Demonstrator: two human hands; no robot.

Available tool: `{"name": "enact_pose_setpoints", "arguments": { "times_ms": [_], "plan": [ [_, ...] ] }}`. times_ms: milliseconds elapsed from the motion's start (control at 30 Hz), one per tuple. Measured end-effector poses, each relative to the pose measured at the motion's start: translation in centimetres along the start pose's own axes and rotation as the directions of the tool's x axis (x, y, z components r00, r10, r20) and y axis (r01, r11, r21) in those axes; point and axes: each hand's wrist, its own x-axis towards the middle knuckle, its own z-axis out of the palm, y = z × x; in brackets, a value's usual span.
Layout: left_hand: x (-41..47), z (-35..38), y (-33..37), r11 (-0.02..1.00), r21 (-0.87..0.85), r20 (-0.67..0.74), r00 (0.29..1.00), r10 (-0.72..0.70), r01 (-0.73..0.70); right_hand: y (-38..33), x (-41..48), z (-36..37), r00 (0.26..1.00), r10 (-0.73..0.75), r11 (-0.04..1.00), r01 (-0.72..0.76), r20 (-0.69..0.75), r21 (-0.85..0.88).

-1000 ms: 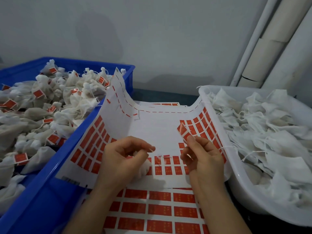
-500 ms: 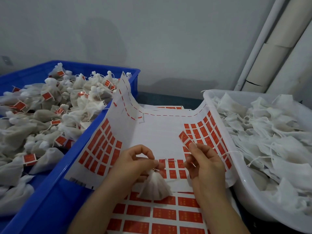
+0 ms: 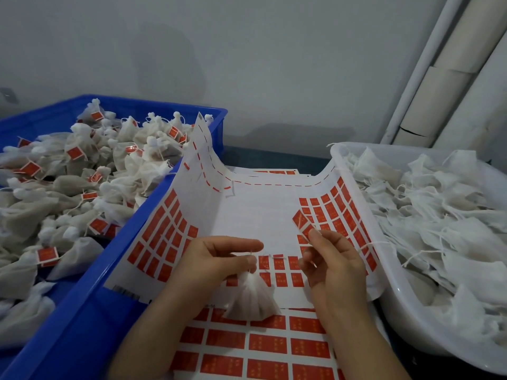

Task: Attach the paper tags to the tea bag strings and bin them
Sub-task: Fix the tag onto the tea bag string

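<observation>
Blue crate point(image 3: 90, 311): moulded plastic, smooth, slight sheen on the rim.
White tub point(image 3: 406, 322): plastic, smooth, semi-gloss, somewhat translucent at the wall.
Tea bag point(image 3: 251, 298): thin woven or mesh-like cloth, matt, semi-sheer, gathered at the neck.
String point(image 3: 275, 256): fine white thread, matt.
Tagged bags point(image 3: 82, 187): same off-white cloth, matt, crumpled.
Untagged bags point(image 3: 439, 215): white cloth, matt, limp, loose threads.
Tag sheet point(image 3: 255, 215): white paper backing, smooth, faint sheen, curled at both sides.
Red tag point(image 3: 301, 222): printed paper, orange-red, smooth.
Wall point(image 3: 247, 64): painted, matt, grey-white.
Pipes point(image 3: 444, 78): smooth, matt, likely plastic.
</observation>
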Motion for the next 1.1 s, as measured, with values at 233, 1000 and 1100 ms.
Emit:
{"name": "enact_pose_setpoints", "arguments": {
  "times_ms": [233, 1000, 1100],
  "plan": [
    [-0.23, 0.34, 0.22, 0.992, -0.03, 0.098, 0.987, 0.127, -0.125, 0.11, -0.61, 0.2, 0.952, 0.064, 0.994, -0.035, 0.299, -0.101],
    [-0.01, 0.9, -0.1, 0.962, 0.002, 0.195, 0.943, 0.269, -0.275, 0.58, -0.95, 0.51, 0.94, -0.042, 0.896, 0.185, 0.339, -0.403],
    [0.01, 0.82, -0.14, 0.963, -0.015, 0.205, 0.942, 0.267, -0.27, 0.6, -0.93, 0.48, 0.94, -0.043, 0.888, 0.192, 0.34, -0.418]
  ]
}}
